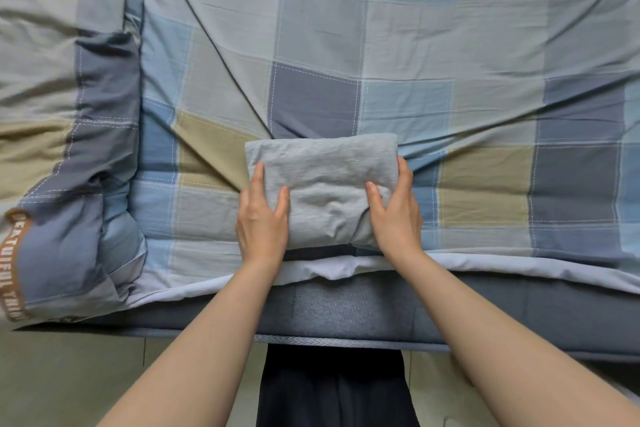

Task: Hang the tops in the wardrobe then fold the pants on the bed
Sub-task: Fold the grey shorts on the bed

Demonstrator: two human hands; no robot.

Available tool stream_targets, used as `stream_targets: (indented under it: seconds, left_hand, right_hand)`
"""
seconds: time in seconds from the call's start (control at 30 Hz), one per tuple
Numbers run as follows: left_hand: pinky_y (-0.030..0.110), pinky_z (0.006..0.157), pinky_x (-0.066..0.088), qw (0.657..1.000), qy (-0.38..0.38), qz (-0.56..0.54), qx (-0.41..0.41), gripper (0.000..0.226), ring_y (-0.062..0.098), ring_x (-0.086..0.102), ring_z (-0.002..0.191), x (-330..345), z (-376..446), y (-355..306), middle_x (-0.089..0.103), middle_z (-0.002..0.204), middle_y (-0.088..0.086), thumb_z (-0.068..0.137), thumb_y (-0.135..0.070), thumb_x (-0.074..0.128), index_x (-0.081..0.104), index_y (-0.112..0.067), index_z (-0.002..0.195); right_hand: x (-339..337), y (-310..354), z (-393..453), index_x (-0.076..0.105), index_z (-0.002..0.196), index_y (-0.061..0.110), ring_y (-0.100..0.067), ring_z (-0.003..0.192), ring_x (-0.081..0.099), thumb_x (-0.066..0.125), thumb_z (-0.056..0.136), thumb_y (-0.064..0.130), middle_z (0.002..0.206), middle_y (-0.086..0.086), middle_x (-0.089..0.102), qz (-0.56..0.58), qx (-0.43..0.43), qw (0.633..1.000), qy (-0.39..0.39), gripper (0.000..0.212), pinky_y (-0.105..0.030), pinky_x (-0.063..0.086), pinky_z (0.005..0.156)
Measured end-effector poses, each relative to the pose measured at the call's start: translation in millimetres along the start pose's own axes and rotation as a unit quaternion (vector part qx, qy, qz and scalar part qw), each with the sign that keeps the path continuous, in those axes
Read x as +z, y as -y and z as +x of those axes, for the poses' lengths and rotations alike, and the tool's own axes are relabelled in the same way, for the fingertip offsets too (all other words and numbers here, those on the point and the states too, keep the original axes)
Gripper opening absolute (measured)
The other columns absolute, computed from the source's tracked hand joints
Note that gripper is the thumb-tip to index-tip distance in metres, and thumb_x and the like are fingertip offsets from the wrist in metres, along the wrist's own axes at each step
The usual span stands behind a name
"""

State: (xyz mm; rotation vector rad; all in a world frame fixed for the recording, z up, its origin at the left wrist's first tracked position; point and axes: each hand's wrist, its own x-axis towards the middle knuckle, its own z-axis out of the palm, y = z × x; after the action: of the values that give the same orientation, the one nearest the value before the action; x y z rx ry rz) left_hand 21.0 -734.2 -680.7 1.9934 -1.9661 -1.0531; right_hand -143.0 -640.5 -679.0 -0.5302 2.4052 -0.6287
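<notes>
Pants: the grey pants (322,184) sit between my hands as a compact folded bundle, on the checked bed cover (450,45) near its edge.
Left hand: my left hand (262,218) grips the bundle's left end, thumb on top.
Right hand: my right hand (394,211) clasps the right end likewise.
Progress: folding looks nearly finished.
Tops: none visible; wardrobe out of view, so I can't tell.

Folded grey pants (322,184) on my bed.
A compact, creased rectangle lying flat at frame centre, near the checked bedspread's (450,45) lower edge.
</notes>
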Motion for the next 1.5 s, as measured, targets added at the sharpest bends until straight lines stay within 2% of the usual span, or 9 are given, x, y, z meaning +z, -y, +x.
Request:
stream_targets:
  seconds: [0.23, 0.33, 0.4, 0.57, 0.7, 0.77, 1.03, 1.27, 1.5]
  left_hand:
    - [0.031, 0.092, 0.040, 0.996, -0.015, -0.069, -0.053, 0.047, 0.031, 0.055, 0.120, -39.7, -33.9, -19.8, 0.062, 0.132, 0.013, 0.096, -0.025, 0.058, 0.051, -0.019, 0.142]
    - [0.027, 0.074, 0.032, 0.995, -0.029, -0.083, -0.056, 0.045, 0.028, 0.057, 0.087, -73.5, -65.0, -53.9, 0.071, 0.093, 0.003, 0.097, -0.025, 0.058, 0.052, -0.020, 0.141]
    - [0.027, 0.068, 0.027, 0.996, -0.029, -0.079, -0.037, 0.045, 0.015, 0.044, 0.066, -102.8, -87.3, -84.3, 0.050, 0.068, -0.017, 0.097, -0.026, 0.057, 0.051, -0.023, 0.142]
    - [0.025, 0.068, 0.035, 0.991, -0.025, -0.127, 0.030, 0.046, -0.016, 0.050, 0.069, -179.3, -133.2, -165.9, 0.053, 0.092, -0.025, 0.098, -0.030, 0.056, 0.049, -0.028, 0.143]
    - [-0.008, 0.067, 0.032, 0.977, -0.021, -0.177, 0.115, 0.044, -0.035, 0.044, 0.073, -237.0, -158.5, -225.0, 0.048, 0.087, -0.056, 0.098, -0.025, 0.057, 0.050, -0.024, 0.142]
    - [-0.010, 0.074, 0.032, 0.967, -0.024, -0.197, 0.160, 0.045, -0.037, 0.043, 0.086, -268.4, -171.9, -255.4, 0.052, 0.117, -0.041, 0.100, -0.020, 0.054, 0.047, -0.022, 0.144]
    - [0.016, 0.100, 0.039, 0.926, 0.103, -0.188, 0.309, 0.045, -0.027, 0.045, 0.105, -357.2, -197.1, -329.4, 0.051, 0.124, -0.036, 0.096, -0.029, 0.058, 0.050, -0.040, 0.139]
    - [0.025, 0.089, 0.046, 0.887, 0.171, -0.222, 0.368, 0.029, 0.000, 0.059, 0.098, -382.2, -236.9, -347.8, 0.067, 0.115, -0.014, 0.097, -0.025, 0.058, 0.064, -0.033, 0.125]
    - [0.011, 0.070, 0.044, 0.827, 0.312, -0.230, 0.407, 0.029, -0.013, 0.055, 0.075, -369.6, -327.7, -348.5, 0.063, 0.086, -0.039, 0.095, -0.015, 0.060, 0.069, -0.040, 0.107]
  right_hand:
    - [-53.1, 9.3, -26.8, 0.035, 0.141, 0.027, -0.027, 0.112, 0.056, 0.056, 0.092, 0.037, 0.128, -0.003, 0.059, 0.001, -0.023, 0.999, 0.049, 0.055, -0.031, 0.040, 0.085]
    - [-101.3, 27.5, -54.2, 0.033, 0.143, 0.027, -0.025, 0.115, 0.052, 0.056, 0.092, 0.035, 0.131, -0.004, 0.053, 0.006, -0.043, 0.998, 0.045, 0.057, -0.034, 0.041, 0.091]
    - [-140.6, 43.6, -74.9, 0.031, 0.145, 0.031, -0.026, 0.109, 0.053, 0.056, 0.092, 0.035, 0.125, -0.006, 0.049, 0.000, -0.048, 0.998, 0.037, 0.058, -0.036, 0.042, 0.091]
    - [-236.6, 89.8, -123.0, 0.030, 0.144, 0.044, -0.015, 0.080, 0.046, 0.053, 0.094, 0.039, 0.111, -0.001, 0.042, -0.011, -0.084, 0.996, -0.001, 0.056, -0.029, 0.041, 0.077]
    - [-311.1, 133.5, -156.1, 0.034, 0.144, 0.041, -0.018, 0.090, 0.051, 0.055, 0.094, 0.037, 0.111, -0.002, 0.043, 0.025, -0.102, 0.993, -0.053, 0.054, -0.026, 0.039, 0.080]
    - [-347.1, 155.3, -178.7, 0.036, 0.143, 0.040, -0.015, 0.090, 0.049, 0.056, 0.094, 0.036, 0.110, 0.000, 0.043, 0.044, -0.118, 0.988, -0.090, 0.053, -0.023, 0.035, 0.077]
    - [-427.8, 206.9, -261.3, 0.036, 0.141, 0.041, -0.007, 0.080, 0.045, 0.055, 0.094, 0.038, 0.110, 0.009, 0.033, 0.046, -0.137, 0.959, -0.245, 0.050, -0.020, 0.037, 0.069]
    - [-436.6, 199.2, -347.7, 0.041, 0.137, 0.042, 0.004, 0.083, 0.040, 0.056, 0.094, 0.038, 0.114, 0.007, 0.037, 0.086, -0.077, 0.917, -0.382, 0.045, -0.011, 0.037, 0.069]
    - [-437.3, 145.2, -474.7, 0.051, 0.134, 0.028, 0.001, 0.095, 0.045, 0.060, 0.093, 0.027, 0.116, -0.001, 0.046, 0.137, 0.037, 0.856, -0.497, 0.042, -0.001, 0.032, 0.084]
